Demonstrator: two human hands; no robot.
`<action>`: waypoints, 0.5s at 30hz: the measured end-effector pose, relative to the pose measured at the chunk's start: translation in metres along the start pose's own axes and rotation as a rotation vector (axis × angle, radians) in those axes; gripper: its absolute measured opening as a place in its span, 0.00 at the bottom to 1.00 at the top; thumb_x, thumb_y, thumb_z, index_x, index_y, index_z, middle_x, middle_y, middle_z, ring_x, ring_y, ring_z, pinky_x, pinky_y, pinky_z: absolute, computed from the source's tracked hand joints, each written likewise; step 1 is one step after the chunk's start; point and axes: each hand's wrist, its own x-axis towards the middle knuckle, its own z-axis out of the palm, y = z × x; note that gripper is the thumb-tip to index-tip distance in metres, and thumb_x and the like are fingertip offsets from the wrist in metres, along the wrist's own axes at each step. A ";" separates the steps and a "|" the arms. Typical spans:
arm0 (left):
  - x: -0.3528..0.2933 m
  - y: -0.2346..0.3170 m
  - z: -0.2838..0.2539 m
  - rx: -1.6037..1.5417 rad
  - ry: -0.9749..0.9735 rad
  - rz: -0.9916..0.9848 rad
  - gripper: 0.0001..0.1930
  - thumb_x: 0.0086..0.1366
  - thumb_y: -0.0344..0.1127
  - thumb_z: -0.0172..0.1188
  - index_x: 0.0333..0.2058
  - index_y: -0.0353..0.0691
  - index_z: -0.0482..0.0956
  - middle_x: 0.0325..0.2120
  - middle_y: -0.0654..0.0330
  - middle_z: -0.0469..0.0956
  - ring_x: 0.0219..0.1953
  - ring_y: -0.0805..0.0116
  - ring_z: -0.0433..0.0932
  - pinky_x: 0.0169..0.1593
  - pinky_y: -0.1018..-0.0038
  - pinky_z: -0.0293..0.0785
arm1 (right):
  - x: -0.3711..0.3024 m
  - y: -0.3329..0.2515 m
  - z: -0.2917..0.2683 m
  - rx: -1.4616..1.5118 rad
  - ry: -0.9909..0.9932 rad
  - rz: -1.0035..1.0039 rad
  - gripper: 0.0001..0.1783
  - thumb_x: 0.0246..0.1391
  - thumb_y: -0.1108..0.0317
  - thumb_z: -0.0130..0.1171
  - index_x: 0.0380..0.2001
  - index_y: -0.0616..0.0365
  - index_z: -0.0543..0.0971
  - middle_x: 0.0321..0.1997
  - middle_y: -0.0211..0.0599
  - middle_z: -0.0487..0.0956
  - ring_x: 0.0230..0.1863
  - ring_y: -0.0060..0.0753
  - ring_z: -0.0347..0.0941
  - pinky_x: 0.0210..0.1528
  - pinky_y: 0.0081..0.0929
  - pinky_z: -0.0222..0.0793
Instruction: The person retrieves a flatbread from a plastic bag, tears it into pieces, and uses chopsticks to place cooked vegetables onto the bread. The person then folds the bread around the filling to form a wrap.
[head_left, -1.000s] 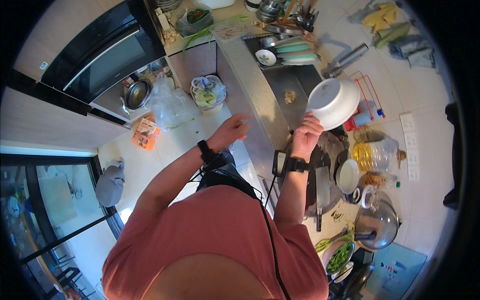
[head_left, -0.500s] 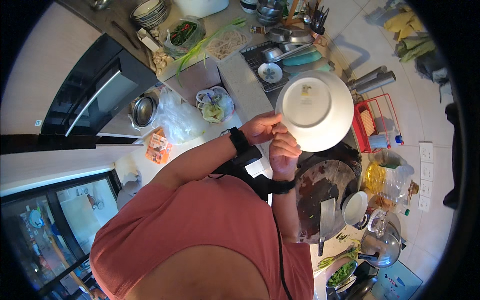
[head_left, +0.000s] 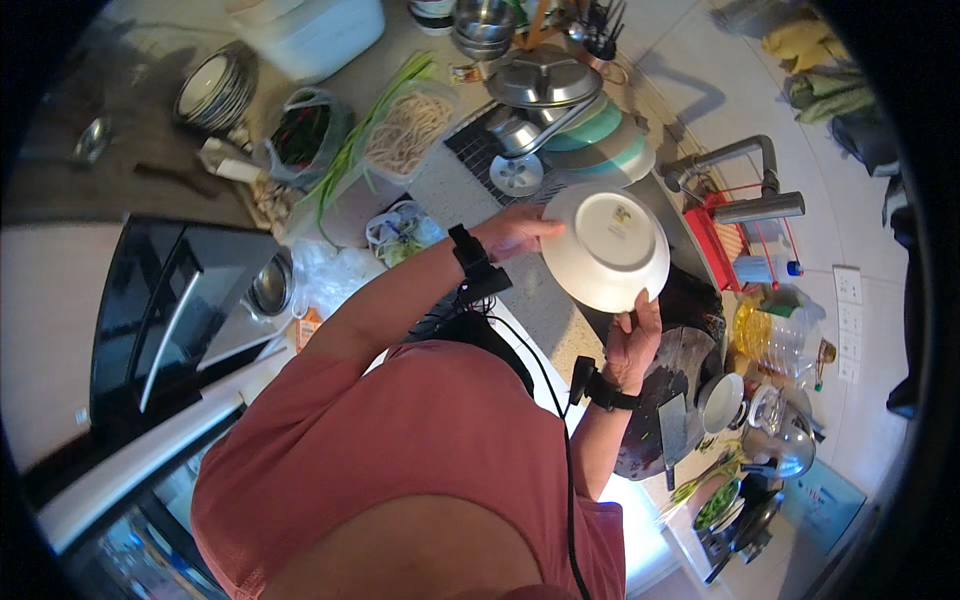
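Observation:
A white plate (head_left: 585, 278) is held up with its underside and foot ring facing me. My left hand (head_left: 513, 232) grips its left rim, the thumb lying over the underside. At the near right rim my right hand (head_left: 636, 340) is closed on the same plate. Both wrists wear black straps with small devices. Just beyond the plate, a small white dish with a blue pattern (head_left: 516, 176) lies on a dark wire rack (head_left: 470, 150). Under and beside my right hand is a dark, wet round chopping board (head_left: 650, 385).
A cleaver (head_left: 673, 430) lies on the board, with a white bowl (head_left: 720, 402) alongside. A grey faucet (head_left: 730, 160) and red caddy (head_left: 715, 243) stand right of the plate. Beyond are stacked plates, a lidded metal pan (head_left: 545, 80) and noodles (head_left: 410, 130). Oil jug (head_left: 757, 335) at right.
My right hand has moved from beside the left hand to the plate's near right rim. The plate has come slightly left and nearer. The whole view has turned a little.

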 end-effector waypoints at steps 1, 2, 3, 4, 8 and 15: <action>0.007 0.009 -0.011 0.052 -0.021 0.014 0.25 0.64 0.39 0.58 0.57 0.37 0.65 0.51 0.59 0.73 0.53 0.67 0.73 0.57 0.67 0.67 | 0.006 0.003 0.006 0.011 0.038 -0.020 0.09 0.58 0.76 0.54 0.43 0.60 0.73 0.37 0.29 0.77 0.23 0.11 0.62 0.17 0.10 0.51; 0.018 0.016 -0.019 0.362 0.186 0.091 0.27 0.63 0.41 0.60 0.58 0.36 0.64 0.50 0.57 0.73 0.52 0.65 0.73 0.56 0.66 0.68 | 0.012 0.007 0.014 -0.015 0.016 -0.068 0.08 0.59 0.75 0.53 0.42 0.59 0.74 0.36 0.27 0.77 0.24 0.10 0.63 0.19 0.09 0.53; 0.029 0.025 -0.029 0.655 0.372 0.158 0.30 0.62 0.43 0.61 0.58 0.35 0.62 0.50 0.55 0.73 0.52 0.62 0.73 0.55 0.65 0.68 | 0.019 0.009 0.021 -0.086 0.046 -0.121 0.08 0.59 0.75 0.54 0.41 0.59 0.74 0.36 0.26 0.77 0.24 0.10 0.63 0.20 0.09 0.52; 0.036 0.038 -0.043 1.236 0.514 0.351 0.40 0.55 0.48 0.67 0.58 0.31 0.57 0.47 0.46 0.72 0.51 0.51 0.72 0.54 0.58 0.67 | 0.026 0.011 0.028 -0.126 0.024 -0.176 0.07 0.58 0.75 0.54 0.41 0.58 0.75 0.35 0.25 0.76 0.25 0.10 0.63 0.20 0.09 0.52; 0.077 0.057 -0.062 1.862 0.678 0.344 0.48 0.49 0.44 0.70 0.64 0.42 0.51 0.62 0.45 0.49 0.64 0.43 0.53 0.61 0.53 0.58 | 0.060 0.018 0.050 -0.225 0.109 -0.242 0.07 0.59 0.73 0.54 0.41 0.57 0.75 0.33 0.21 0.75 0.24 0.10 0.60 0.24 0.12 0.52; 0.111 0.074 -0.076 1.845 0.529 0.103 0.53 0.46 0.33 0.70 0.67 0.52 0.44 0.65 0.46 0.43 0.64 0.27 0.45 0.57 0.51 0.69 | 0.106 0.038 0.057 -0.140 0.135 -0.238 0.05 0.57 0.73 0.57 0.38 0.56 0.77 0.28 0.18 0.73 0.21 0.09 0.54 0.22 0.14 0.47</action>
